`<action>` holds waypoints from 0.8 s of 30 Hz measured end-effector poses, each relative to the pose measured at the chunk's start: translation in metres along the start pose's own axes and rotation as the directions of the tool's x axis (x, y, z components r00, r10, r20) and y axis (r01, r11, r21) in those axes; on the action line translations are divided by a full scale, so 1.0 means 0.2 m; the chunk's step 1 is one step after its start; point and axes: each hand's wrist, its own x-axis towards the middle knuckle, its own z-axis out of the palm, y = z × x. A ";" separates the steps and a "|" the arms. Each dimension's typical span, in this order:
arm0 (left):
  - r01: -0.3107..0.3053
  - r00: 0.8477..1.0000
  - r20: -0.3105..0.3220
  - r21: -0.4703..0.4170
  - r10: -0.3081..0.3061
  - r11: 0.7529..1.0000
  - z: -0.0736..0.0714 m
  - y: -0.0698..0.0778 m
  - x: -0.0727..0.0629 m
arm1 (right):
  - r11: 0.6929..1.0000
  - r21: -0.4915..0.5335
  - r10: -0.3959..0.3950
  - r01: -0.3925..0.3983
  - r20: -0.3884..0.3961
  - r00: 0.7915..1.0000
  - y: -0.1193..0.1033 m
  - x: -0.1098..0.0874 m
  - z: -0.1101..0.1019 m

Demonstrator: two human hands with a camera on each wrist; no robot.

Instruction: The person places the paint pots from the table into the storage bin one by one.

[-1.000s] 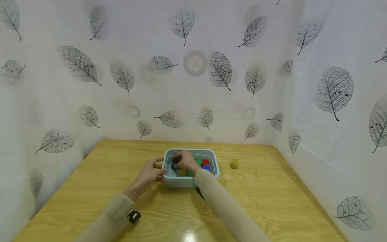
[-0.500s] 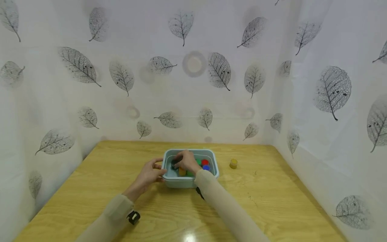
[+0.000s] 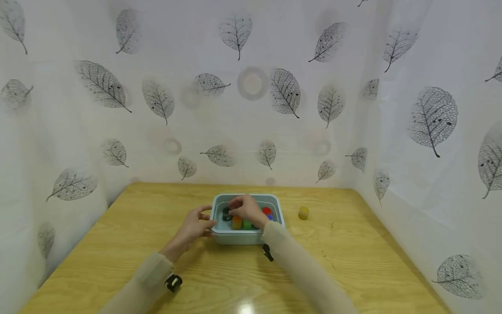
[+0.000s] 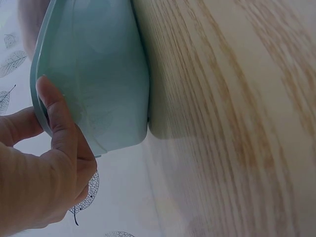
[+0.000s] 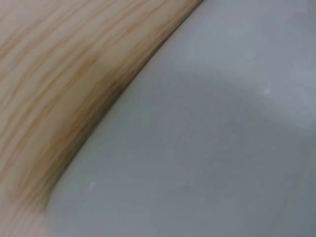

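My left hand point(image 3: 196, 225) grips the left rim of a pale blue-green plastic box point(image 3: 235, 238). In the left wrist view, its thumb and fingers pinch the rim of the box point(image 4: 108, 64). Over the inside of the box is my right hand point(image 3: 249, 208), its loosely bent fingertips beside a small dark jar point(image 3: 226, 214). An orange jar point(image 3: 237, 223) and a green one point(image 3: 247, 224) stand below this hand. Red point(image 3: 266, 211) and blue point(image 3: 270, 216) lids show to its right, and the hand hides part of the contents. The right wrist view shows only the box wall point(image 5: 197, 148) and tabletop.
A small yellow jar point(image 3: 303, 213) stands on the wooden table point(image 3: 353, 253), to the right of the box. A white leaf-printed curtain point(image 3: 251, 122) hangs behind the table and along both sides.
My right hand has let go of the dark jar and shifted slightly right, uncovering more of the dark, orange and green jars. The left hand has stayed at the rim.
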 end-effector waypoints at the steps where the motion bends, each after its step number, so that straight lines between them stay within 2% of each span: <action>1: -0.002 1.000 0.004 0.002 0.002 1.000 0.00 0.00 0.00 | 1.000 0.005 -0.011 0.010 0.011 1.000 0.00 -0.01 -0.01; 7: -0.002 1.000 0.000 0.005 0.002 1.000 0.01 0.01 0.00 | 0.999 0.025 -0.034 0.032 0.076 0.997 0.02 -0.07 -0.06; 13: 0.004 1.000 -0.007 -0.001 -0.004 1.000 0.01 0.01 0.00 | 0.995 0.095 0.006 -0.014 0.088 0.996 0.03 -0.13 -0.12; 17: 0.004 1.000 -0.005 -0.002 -0.004 1.000 0.01 0.01 0.00 | 0.995 0.097 0.022 -0.031 0.089 0.996 0.05 -0.14 -0.16; 21: 0.004 1.000 -0.004 -0.001 -0.004 1.000 0.01 0.01 0.00 | 0.995 0.095 -0.004 -0.007 0.109 0.994 0.08 -0.14 -0.22; 24: 0.003 1.000 -0.009 -0.001 -0.003 1.000 0.01 0.01 0.00 | 0.991 0.131 -0.037 0.020 0.123 0.992 0.08 -0.15 -0.25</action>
